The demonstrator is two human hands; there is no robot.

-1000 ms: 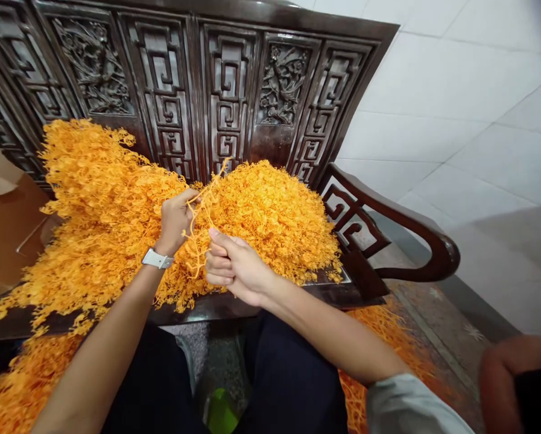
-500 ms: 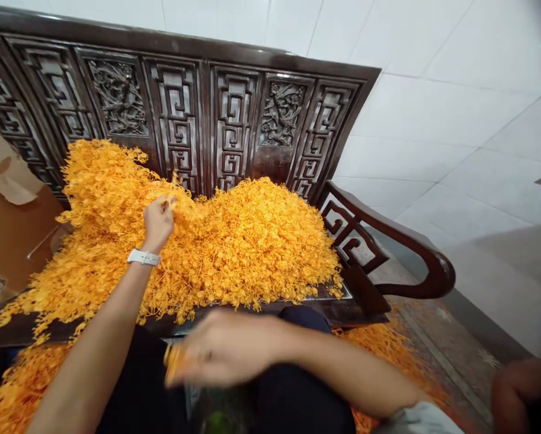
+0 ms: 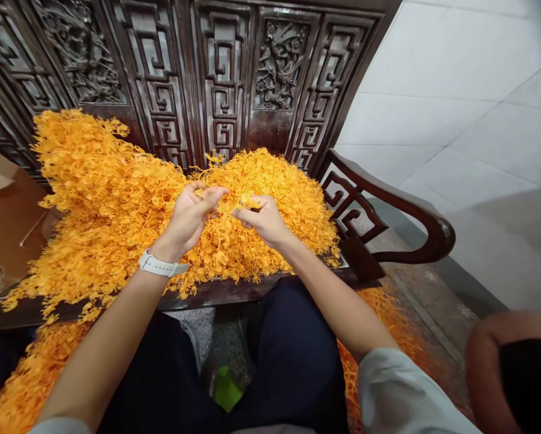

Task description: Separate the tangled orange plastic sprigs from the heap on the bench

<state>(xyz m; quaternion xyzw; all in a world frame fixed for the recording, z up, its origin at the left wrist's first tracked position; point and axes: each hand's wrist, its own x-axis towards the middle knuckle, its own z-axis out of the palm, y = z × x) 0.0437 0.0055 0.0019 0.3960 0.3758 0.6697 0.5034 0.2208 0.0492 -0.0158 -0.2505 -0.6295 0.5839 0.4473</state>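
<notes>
Pinching curly orange strands (image 3: 248, 200): right hand (image 3: 269, 224); left hand (image 3: 185, 220) half-curled, hold unclear; frizzy orange heap (image 3: 111, 199) over dark-wood bench (image 3: 227, 295) front edge.

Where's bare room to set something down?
A narrow strip of bench edge between the orange heap and the knees; also floor beyond the armrest, between orange strands and the wall. Crowded from cardboard to armrest, with the left hand and right hand over the heap.
</notes>
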